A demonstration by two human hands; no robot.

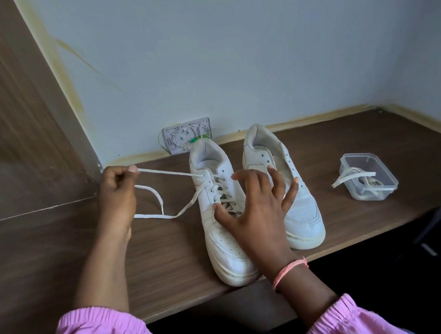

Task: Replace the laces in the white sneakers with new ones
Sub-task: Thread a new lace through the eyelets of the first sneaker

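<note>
Head view looks down on a brown wooden shelf [348, 134] where two white sneakers stand side by side at the centre of the frame, toes toward the person. Over at centre left, the left hand [116, 190] pinches one end of a white lace [167, 172], drawn taut from the top eyelet of the left sneaker [221, 219]; the other end lies looped on the wood. The right hand [257, 206] is spread wide, fingers resting across both shoes and holding nothing. Beside it, the right sneaker [299, 207] has bare eyelets. At right, a clear plastic container [367, 176] holds more laces [354, 176].
</note>
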